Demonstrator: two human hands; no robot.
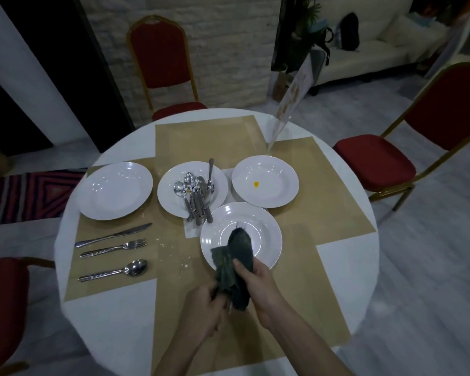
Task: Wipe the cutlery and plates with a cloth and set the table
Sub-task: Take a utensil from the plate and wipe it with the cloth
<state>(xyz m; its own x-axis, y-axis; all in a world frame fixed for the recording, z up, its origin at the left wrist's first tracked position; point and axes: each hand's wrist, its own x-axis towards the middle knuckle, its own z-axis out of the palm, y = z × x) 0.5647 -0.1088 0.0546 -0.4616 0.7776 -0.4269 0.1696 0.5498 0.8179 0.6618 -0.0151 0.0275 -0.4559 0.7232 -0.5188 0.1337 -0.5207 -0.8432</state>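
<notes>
Cloth (235, 263), dark green, hangs bunched between my two hands above the near edge of the closest plate (266, 229). My right hand (258, 289) has its grip closed round the upper part of the cloth, thumb on top. My left hand (204, 308) pinches the lower end of it; something thin and metallic seems to be wrapped inside there, but I cannot tell what.

On the round white tabletop (345, 280) lie tan mats (201, 137). A middle plate (168, 194) holds a heap of cutlery (197, 196), its handles reaching over the rim toward the closest plate. To the right sits a plate with a small yellow spot (265, 181). To the left stands a bare plate (116, 189), and nearer me, in a row, lie a knife (114, 235), a fork (113, 248) and a spoon (114, 272), each apart from the others. Red chairs (163, 58) ring the tabletop.
</notes>
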